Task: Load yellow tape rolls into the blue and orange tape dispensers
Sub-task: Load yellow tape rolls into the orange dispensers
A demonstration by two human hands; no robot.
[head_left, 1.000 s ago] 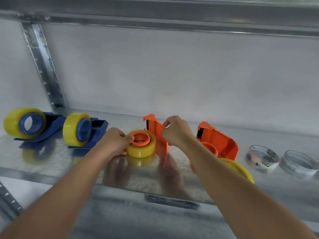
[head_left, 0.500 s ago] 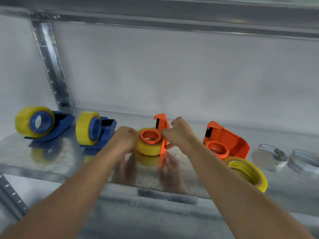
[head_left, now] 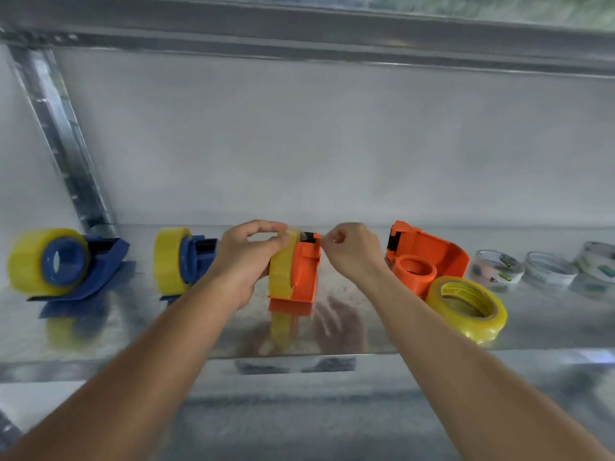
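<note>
An orange tape dispenser (head_left: 304,276) stands upright on the metal shelf (head_left: 549,324) with a yellow tape roll (head_left: 282,271) mounted in it. My left hand (head_left: 248,261) grips the roll from the left. My right hand (head_left: 352,252) pinches at the dispenser's black cutter end at its top; any tape strip there is too blurred to see. A second orange dispenser (head_left: 429,257) lies on its side to the right, with a loose yellow roll (head_left: 467,306) leaning against it. Two blue dispensers (head_left: 70,261) (head_left: 186,261) at the left each carry a yellow roll.
Three clear tape rolls (head_left: 497,269) (head_left: 549,272) (head_left: 597,259) lie at the far right of the shelf. A slotted metal upright (head_left: 60,138) stands at the back left and a shelf beam (head_left: 299,31) runs overhead. A white wall closes the back.
The orange dispenser with its yellow roll was lying flat and now stands upright. My left hand moved onto the roll's top and my right hand went to the cutter end.
</note>
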